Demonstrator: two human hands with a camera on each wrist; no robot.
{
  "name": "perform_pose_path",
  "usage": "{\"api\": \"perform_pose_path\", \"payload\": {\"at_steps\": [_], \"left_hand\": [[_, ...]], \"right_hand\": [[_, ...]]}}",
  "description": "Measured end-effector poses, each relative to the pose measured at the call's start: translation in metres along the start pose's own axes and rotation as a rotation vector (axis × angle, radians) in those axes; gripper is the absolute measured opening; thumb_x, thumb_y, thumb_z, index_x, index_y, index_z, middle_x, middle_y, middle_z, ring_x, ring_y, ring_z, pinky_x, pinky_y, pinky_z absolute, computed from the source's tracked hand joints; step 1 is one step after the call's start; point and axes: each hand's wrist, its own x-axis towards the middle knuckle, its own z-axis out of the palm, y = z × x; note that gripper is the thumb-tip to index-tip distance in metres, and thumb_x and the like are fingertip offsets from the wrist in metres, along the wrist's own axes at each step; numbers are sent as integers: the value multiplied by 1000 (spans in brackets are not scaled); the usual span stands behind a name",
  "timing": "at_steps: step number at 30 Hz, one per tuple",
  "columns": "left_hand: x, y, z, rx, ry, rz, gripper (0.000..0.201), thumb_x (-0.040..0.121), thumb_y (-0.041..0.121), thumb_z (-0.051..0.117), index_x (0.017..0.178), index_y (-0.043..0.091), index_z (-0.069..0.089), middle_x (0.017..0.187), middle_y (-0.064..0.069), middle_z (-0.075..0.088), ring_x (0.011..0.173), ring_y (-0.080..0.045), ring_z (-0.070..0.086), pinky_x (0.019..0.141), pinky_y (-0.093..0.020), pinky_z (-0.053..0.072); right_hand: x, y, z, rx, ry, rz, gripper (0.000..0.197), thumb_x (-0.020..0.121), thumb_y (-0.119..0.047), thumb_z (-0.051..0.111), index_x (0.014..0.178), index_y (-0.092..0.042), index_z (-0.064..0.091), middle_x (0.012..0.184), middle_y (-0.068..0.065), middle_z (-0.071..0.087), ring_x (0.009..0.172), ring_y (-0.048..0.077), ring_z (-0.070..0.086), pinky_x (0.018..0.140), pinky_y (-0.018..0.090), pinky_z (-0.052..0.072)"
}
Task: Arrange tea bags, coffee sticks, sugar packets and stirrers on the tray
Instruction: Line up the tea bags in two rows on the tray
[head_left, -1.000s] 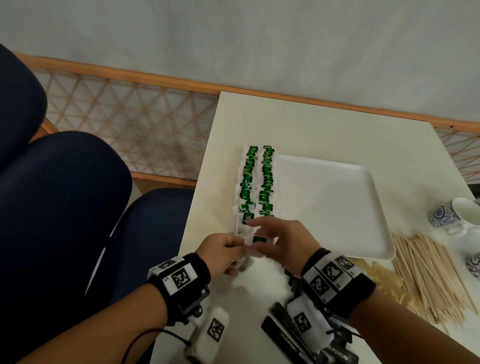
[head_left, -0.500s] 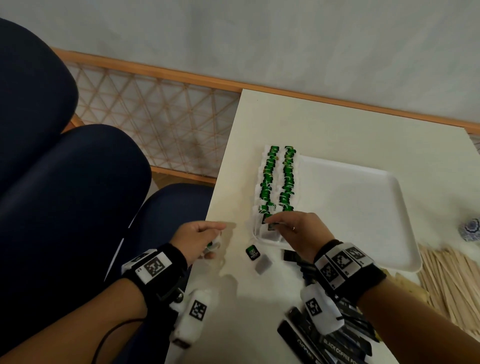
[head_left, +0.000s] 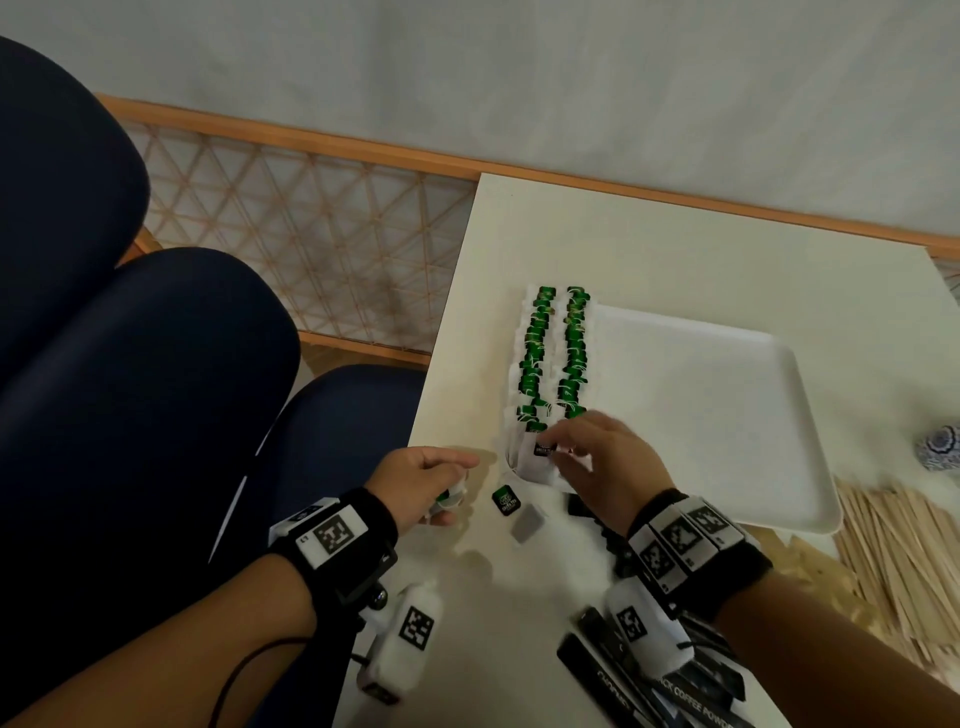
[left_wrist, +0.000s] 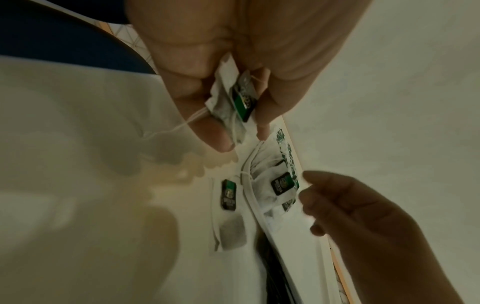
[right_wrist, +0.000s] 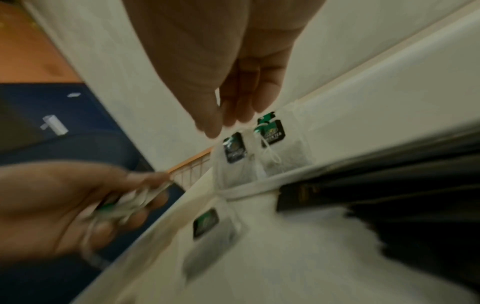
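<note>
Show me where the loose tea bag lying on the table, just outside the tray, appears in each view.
Head: loose tea bag low centre, between the hands.
Left wrist: lower centre, left of the tray rim.
Right wrist: lower centre, blurred, below the tray rim.
Shared landmark: the tray's near rim.

Tray (head_left: 727, 415) sits on table (head_left: 623, 249). Two rows of tea bags (head_left: 553, 353) run front to back on tray's left side. One loose bag (head_left: 514, 512) lies on table just in front of tray. Coffee sticks (head_left: 675, 691) lie nearer, front-right. Stirrers (head_left: 904, 566) pile to the right, in front of tray's right corner.
</note>
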Motion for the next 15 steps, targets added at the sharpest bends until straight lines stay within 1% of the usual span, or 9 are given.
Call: {"api": "perform_pose_path", "payload": {"at_steps": [1, 3, 4, 5, 7, 9, 12, 13, 15], "left_hand": [[0, 0, 2, 5, 0, -1, 22, 92, 8, 57, 86, 21, 73, 97, -5, 66, 78, -16, 59, 56, -26, 55], [0, 1, 6, 18, -12, -10, 22, 92, 8, 56, 87, 20, 73, 96, -6, 66, 77, -17, 59, 56, -26, 56], [-1, 1, 8, 27, -20, -19, 21, 92, 8, 56, 89, 19, 73, 94, -6, 66, 76, -17, 59, 57, -27, 56], [-2, 1, 10, 40, -28, -31, 21, 92, 8, 55, 91, 18, 74, 93, -6, 65, 74, -17, 59, 56, -27, 56], [-4, 1, 13, 80, -46, -65, 19, 92, 9, 55, 95, 15, 73, 92, -6, 65, 71, -16, 59, 53, -25, 54], [-5, -1, 15, 108, -62, -113, 17, 91, 10, 57, 94, 12, 74, 90, -7, 65, 68, -17, 60, 52, -25, 54], [-8, -2, 17, 134, -105, -215, 14, 85, 18, 66, 90, 8, 73, 81, -9, 67, 63, -20, 61, 53, -27, 53], [-8, -2, 17, 135, -127, -244, 18, 83, 24, 68, 88, 8, 73, 80, -8, 68, 64, -21, 61, 54, -28, 52], [-8, -3, 19, 102, -172, -269, 29, 83, 36, 68, 89, 8, 70, 80, -8, 68, 69, -25, 63, 55, -28, 51]], "right_hand": [[-4, -4, 0, -37, -96, -42, 20, 90, -24, 58, 106, -33, 67, 100, -17, 55, 86, 3, 51, 80, 29, 51], [-13, -12, 4, -151, -337, -113, 27, 89, -27, 56, 113, -36, 63, 113, -14, 56, 100, 5, 52, 86, 30, 51], [-16, -14, 9, -213, -427, -139, 30, 90, -28, 54, 118, -36, 59, 119, -13, 54, 107, 7, 50, 88, 30, 50], [-18, -16, 14, -259, -474, -156, 32, 90, -28, 52, 121, -35, 57, 120, -11, 53, 111, 10, 49, 88, 31, 49], [-18, -18, 23, -292, -466, -162, 28, 92, -24, 48, 117, -30, 59, 116, -6, 55, 110, 16, 52, 83, 31, 47], [-16, -19, 28, -263, -426, -127, 24, 92, -21, 46, 108, -26, 63, 111, -6, 58, 104, 18, 56, 79, 30, 47], [-13, -16, 25, -93, -339, -19, 19, 88, -22, 52, 98, -30, 65, 103, -11, 58, 92, 14, 58, 78, 31, 51], [-14, -16, 23, -20, -270, 3, 17, 87, -23, 55, 96, -32, 66, 98, -14, 57, 85, 11, 59, 76, 31, 52], [-17, -16, 20, 65, -152, -20, 15, 85, -23, 59, 93, -34, 66, 91, -18, 54, 74, 3, 55, 71, 26, 52]]}}
